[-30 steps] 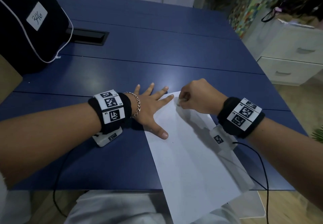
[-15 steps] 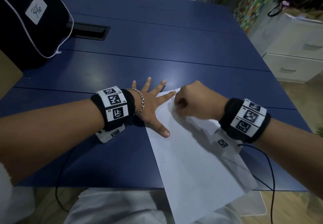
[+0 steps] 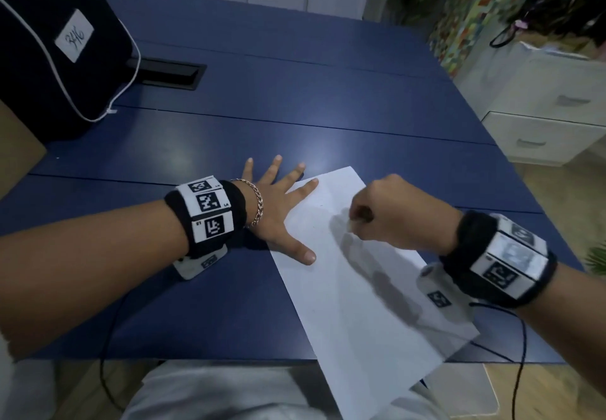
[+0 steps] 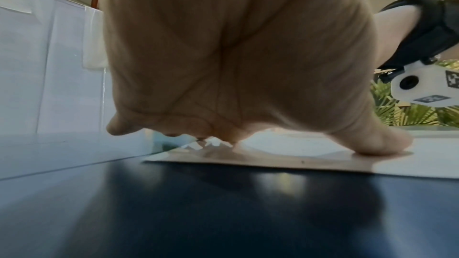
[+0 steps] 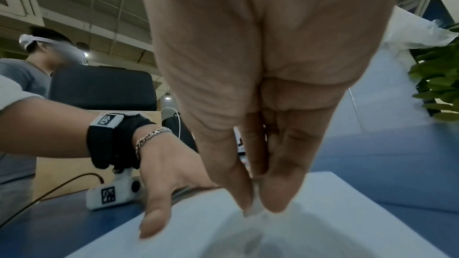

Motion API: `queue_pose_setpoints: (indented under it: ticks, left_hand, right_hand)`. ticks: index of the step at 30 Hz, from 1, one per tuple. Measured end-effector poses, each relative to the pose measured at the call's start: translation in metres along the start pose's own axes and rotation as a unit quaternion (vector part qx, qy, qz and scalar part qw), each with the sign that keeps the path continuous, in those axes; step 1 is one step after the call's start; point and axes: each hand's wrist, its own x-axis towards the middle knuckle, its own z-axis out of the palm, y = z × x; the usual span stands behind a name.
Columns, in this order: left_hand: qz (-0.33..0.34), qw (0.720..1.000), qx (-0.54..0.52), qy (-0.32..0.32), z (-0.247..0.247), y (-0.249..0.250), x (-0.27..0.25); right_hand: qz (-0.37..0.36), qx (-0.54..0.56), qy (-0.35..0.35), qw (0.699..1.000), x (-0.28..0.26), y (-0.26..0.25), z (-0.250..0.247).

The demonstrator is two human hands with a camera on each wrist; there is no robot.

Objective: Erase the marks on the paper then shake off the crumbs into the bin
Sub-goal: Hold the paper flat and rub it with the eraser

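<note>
A white sheet of paper (image 3: 354, 291) lies slanted on the blue table (image 3: 295, 108), its near end hanging over the front edge. My left hand (image 3: 278, 209) lies flat with fingers spread, thumb and forefinger pressing the sheet's left edge (image 4: 298, 164). My right hand (image 3: 383, 213) is curled over the upper part of the sheet. In the right wrist view its fingertips pinch a small white eraser (image 5: 255, 206) that touches the paper (image 5: 323, 223). A faint mark (image 3: 320, 205) shows near the far end.
A black bag (image 3: 55, 49) with a white label stands at the far left of the table, beside a dark cable slot (image 3: 167, 73). White drawers (image 3: 541, 118) stand off to the right. Another person (image 5: 29, 77) is beyond the table. No bin is in view.
My right hand has slid right and toward me along the sheet, uncovering the paper's far corner. The left hand stays pressed on the sheet's left edge.
</note>
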Motion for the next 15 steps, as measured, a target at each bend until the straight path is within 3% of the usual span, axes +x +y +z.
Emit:
queue_pose_setpoints:
  ticks: [3,9,12,15]
  left_hand:
    - [0.014,1.000,0.011,0.019,0.006,-0.003,-0.013]
    - [0.109,0.992,0.005,0.069,0.011,-0.018,-0.038]
    - [0.115,0.990,-0.032,0.075,0.004,-0.021,-0.031]
    - [0.100,0.995,-0.006,0.024,0.000,-0.024,-0.018]
  right_hand:
    - [0.026,-0.010,-0.022,0.999,-0.022,0.011,0.009]
    - [0.060,-0.015,-0.003,0.998,-0.016,0.034,0.005]
    - [0.036,-0.009,0.003,0.999,-0.004,0.023,-0.001]
    - [-0.022,0.023,0.002,1.000,0.008,-0.008,-0.006]
